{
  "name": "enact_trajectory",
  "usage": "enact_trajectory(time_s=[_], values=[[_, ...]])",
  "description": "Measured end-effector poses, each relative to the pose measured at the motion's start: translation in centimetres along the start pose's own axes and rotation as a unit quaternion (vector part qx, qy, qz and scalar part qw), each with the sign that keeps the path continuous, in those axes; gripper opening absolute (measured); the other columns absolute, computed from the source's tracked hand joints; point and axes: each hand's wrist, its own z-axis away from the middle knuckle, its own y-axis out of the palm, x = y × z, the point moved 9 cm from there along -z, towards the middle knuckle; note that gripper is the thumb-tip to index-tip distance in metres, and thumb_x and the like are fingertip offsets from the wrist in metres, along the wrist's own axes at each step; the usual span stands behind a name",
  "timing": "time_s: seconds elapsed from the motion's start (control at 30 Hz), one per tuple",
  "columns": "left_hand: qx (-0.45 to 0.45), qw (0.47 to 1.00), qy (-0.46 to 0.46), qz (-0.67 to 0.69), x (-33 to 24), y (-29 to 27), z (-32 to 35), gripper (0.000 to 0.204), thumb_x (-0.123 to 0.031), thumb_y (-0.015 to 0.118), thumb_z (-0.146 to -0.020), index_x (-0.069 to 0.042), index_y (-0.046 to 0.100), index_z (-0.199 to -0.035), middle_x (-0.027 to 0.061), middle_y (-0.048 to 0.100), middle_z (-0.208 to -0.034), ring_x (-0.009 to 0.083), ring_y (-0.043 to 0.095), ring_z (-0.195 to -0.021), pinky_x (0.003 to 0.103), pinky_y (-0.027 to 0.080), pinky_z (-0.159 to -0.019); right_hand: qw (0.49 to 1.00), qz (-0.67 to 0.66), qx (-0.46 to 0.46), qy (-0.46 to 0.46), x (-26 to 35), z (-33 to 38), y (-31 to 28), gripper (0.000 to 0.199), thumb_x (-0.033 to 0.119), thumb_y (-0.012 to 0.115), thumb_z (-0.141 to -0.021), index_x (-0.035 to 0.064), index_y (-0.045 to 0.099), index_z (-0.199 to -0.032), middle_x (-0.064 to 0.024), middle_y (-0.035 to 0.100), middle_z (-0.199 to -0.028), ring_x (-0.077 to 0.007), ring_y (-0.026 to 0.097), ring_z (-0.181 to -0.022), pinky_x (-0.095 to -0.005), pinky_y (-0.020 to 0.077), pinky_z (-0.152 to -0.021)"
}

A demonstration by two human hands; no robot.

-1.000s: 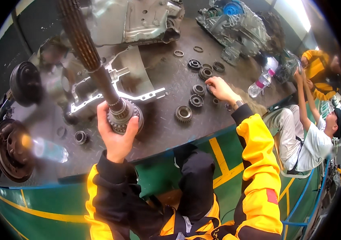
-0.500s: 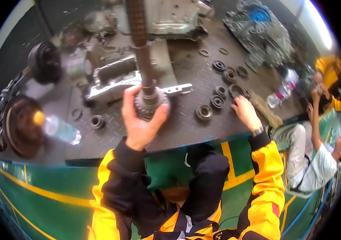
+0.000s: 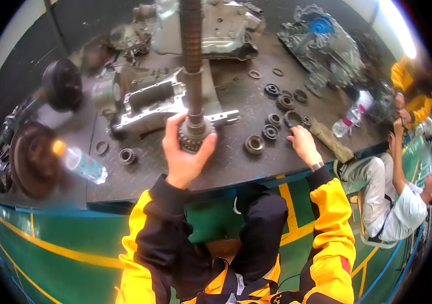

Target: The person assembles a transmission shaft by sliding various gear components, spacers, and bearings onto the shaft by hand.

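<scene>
Left hand (image 3: 181, 163): cupped round the near side of a gear cluster (image 3: 194, 136), thumb and fingers parted to the cluster's width and pressed to its opposite sides.
Splined shaft (image 3: 191, 50): upright, rising out of the gear cluster within the left-hand grip and on past the upper edge of view.
Right hand (image 3: 304, 146): palm down, fingers partly bent, tips at the near edge of a dark ring (image 3: 292, 119); impossible to tell whether pinched or merely touched.
Loose gears (image 3: 254, 144): left of the right-hand grip and beyond, on the metal table (image 3: 216, 175).
Brown cloth (image 3: 330, 139): just right of the right-hand grip.
Pink-capped bottle (image 3: 345, 124): farther right, past the cloth.
Small gear (image 3: 127, 156): left of the left-hand grip, near a thin ring (image 3: 102, 147).
Orange-capped bottle (image 3: 86, 166): farther left.
Open casing (image 3: 152, 115): beyond the left-hand grip, leftward.
Silver housing (image 3: 168, 30): farther beyond, behind the shaft.
</scene>
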Motion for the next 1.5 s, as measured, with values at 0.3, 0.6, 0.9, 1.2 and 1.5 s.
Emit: enact_trajectory(time_s=[0.3,0.6,0.9,1.2,1.5], values=[[0.007,0.999,-0.009,0.034,-0.1,0.2,0.1,0.046,-0.011,0.078,-0.075,-0.005,0.051,-0.111,0.0026,0.061,-0.088,0.01,0.057,-0.079,0.026,0.048,-0.073,1.0,-0.019,-0.006,0.012,0.1,0.1,-0.2,0.011,0.007,0.065,-0.081,-0.0006,0.061,-0.075,-0.0193,0.059,-0.085,-0.0379,0.059,-0.085,-0.0452,0.0479,-0.074],[0.009,1.0,-0.009,0.018,-0.2,0.3,0.3,0.045,-0.012,0.078,-0.075,-0.005,0.051,-0.11,0.0029,0.06,-0.089,0.0106,0.057,-0.079,0.026,0.047,-0.074,1.0,-0.009,-0.002,-0.006,-0.1,0.3,0.4,0.013,0.012,0.067,-0.081,-0.0002,0.062,-0.078,-0.0192,0.059,-0.084,-0.0369,0.058,-0.085,-0.0447,0.0479,-0.073],[0.002,1.0,0.0,0.013,-0.1,0.0,0.2,0.044,-0.012,0.077,-0.076,-0.005,0.05,-0.11,0.0027,0.059,-0.091,0.0107,0.056,-0.082,0.027,0.047,-0.076,1.0,-0.02,-0.006,0.005,0.5,0.1,-0.2,0.016,0.013,0.066,-0.083,-0.0002,0.061,-0.076,-0.019,0.059,-0.085,-0.0364,0.059,-0.085,-0.0444,0.0488,-0.074],[0.005,1.0,-0.002,0.024,0.1,0.1,0.1,0.045,-0.012,0.078,-0.075,-0.006,0.051,-0.111,0.0028,0.061,-0.089,0.0105,0.056,-0.08,0.027,0.047,-0.074,0.989,-0.021,-0.141,-0.041,5.2,1.4,-3.3,0.028,0.019,0.066,-0.085,0.0003,0.063,-0.105,-0.015,0.059,-0.1,-0.0321,0.055,-0.098,-0.0391,0.0497,-0.081],[-0.01,0.999,0.014,0.028,0.0,-0.3,0.0,0.044,-0.011,0.079,-0.074,-0.005,0.053,-0.108,0.0045,0.063,-0.089,0.0114,0.058,-0.081,0.028,0.048,-0.075,0.995,-0.038,0.064,0.06,13.4,1.5,-0.1,0.068,0.055,0.07,-0.078,-0.0053,0.057,-0.105,-0.0201,0.058,-0.107,-0.0357,0.058,-0.102,-0.0428,0.0495,-0.085]])
